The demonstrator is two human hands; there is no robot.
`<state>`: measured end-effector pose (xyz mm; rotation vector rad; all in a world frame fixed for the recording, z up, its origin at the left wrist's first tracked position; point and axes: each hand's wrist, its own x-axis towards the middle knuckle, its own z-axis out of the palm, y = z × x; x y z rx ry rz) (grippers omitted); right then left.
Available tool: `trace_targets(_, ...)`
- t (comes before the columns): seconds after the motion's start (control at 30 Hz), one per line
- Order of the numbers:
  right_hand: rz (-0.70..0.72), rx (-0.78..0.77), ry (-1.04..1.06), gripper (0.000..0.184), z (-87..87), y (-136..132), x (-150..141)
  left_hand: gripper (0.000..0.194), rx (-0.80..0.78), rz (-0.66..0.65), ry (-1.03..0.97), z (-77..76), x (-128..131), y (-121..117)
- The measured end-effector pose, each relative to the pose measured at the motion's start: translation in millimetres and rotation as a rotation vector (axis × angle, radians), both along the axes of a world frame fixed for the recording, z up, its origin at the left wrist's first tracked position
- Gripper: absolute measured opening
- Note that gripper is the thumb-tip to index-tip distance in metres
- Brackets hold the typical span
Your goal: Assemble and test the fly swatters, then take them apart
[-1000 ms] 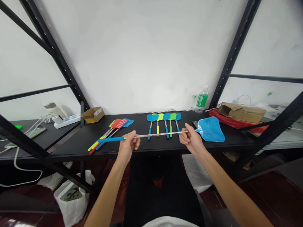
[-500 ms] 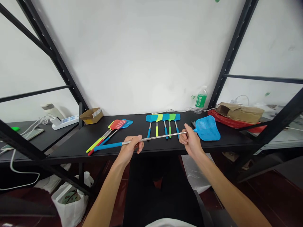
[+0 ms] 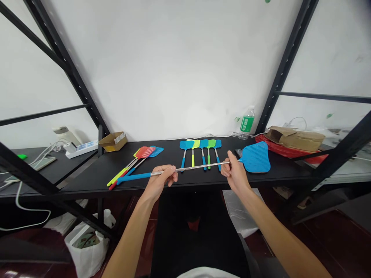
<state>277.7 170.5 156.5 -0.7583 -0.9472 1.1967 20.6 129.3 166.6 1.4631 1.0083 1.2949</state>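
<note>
Item 1, nearest: one long blue swatter (image 3: 199, 166), held crosswise at the near side of the table (image 3: 87, 175), which I entered as the piece in work. Its metal shaft (image 3: 191, 168) stood drawn out, handle (image 3: 135, 177) to the left, paddle (image 3: 255, 157) to the right; whether it was being lengthened or shortened I could not tell.

Item 2: left hand (image 3: 162, 178), curled nearly closed, thumb and fingers around the shaft just beyond the handle.

Item 3: right hand (image 3: 236, 173), likewise curled, gripping the shaft just beside the paddle.

Item 4: left pile (image 3: 144, 152) of several swatters, yellow-green, red and blue, overlapping, in neither grip; shafts looked long. I judged these left to handle.

Item 5: middle row (image 3: 204, 143) of five swatters, paddles toward the wall (image 3: 185, 69); shafts looked short. I judged these done, though one view left doubt.

Item 6: small cardboard box (image 3: 113, 143), back left; labelled bottle (image 3: 247, 123), back right; both untouched.
</note>
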Motion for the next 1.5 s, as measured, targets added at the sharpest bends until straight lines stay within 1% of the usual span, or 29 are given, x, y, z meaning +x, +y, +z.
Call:
trace_targets(0.4,0.007,-0.059,0.006,0.057,-1.4,2,2,0.029,0.052,0.003,0.026,-1.9,-8,2)
trace_targets(0.5,0.013,-0.065,0.018,0.057,0.2,3,3,0.031,0.056,0.005,0.026,-0.4,-8,1)
trace_targets(0.67,0.035,-0.034,0.038,0.054,1.8,3,2,0.037,0.021,0.037,-0.008,0.9,-8,1)
trace_targets(0.77,0.056,-0.012,0.04,0.052,1.6,4,1,0.037,-0.007,0.069,-0.051,0.3,-8,3)
trace_targets(0.93,0.061,-0.014,0.073,0.044,1.7,4,0,0.037,-0.031,0.115,-0.089,0.3,-8,4)
trace_targets(1.07,0.067,-0.012,0.073,0.044,2.4,3,2,0.037,-0.022,0.112,-0.091,0.8,-9,3)
trace_targets(1.27,0.096,0.024,0.036,0.052,1.1,6,6,0.037,0.027,0.077,-0.057,2.8,-11,3)
trace_targets(1.5,0.098,0.017,0.043,0.05,0.8,9,10,0.036,0.043,0.076,-0.035,3.8,-13,2)
